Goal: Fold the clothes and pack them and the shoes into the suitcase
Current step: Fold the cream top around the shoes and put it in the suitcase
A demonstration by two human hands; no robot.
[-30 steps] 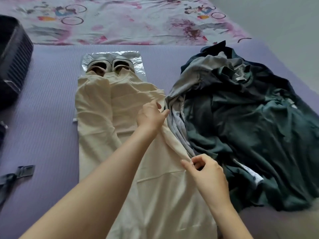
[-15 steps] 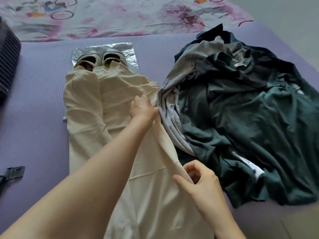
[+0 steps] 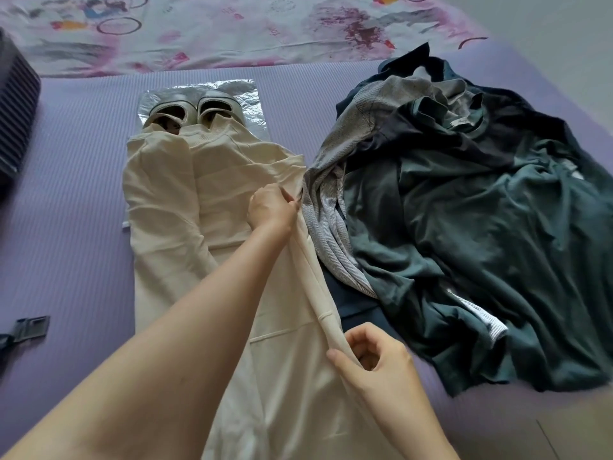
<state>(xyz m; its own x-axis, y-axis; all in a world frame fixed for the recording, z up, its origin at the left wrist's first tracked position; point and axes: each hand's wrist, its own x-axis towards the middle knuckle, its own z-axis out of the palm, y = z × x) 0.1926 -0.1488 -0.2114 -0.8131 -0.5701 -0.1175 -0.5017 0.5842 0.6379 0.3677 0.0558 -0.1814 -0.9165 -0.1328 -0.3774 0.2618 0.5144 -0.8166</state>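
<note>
A cream garment (image 3: 185, 207) lies lengthwise on the purple mat, its left side folded inward. My left hand (image 3: 270, 207) pinches its right edge near the middle, and my right hand (image 3: 368, 356) grips the same edge lower down, lifting it off the mat. A pair of pale shoes (image 3: 192, 111) sits on a silver plastic bag (image 3: 245, 94) just beyond the garment's top, partly covered by it. A heap of dark green and grey clothes (image 3: 464, 227) lies to the right. The dark ribbed suitcase (image 3: 16, 104) shows at the left edge.
A floral sheet (image 3: 232, 24) covers the far side beyond the purple mat (image 3: 66, 227). A black strap buckle (image 3: 30, 327) lies at the left edge. The bare floor (image 3: 564, 28) shows at the upper right.
Both hands have raised the cream garment's right edge higher and drawn it taut. The camera has moved in and shifted, so the suitcase sits further out of frame.
</note>
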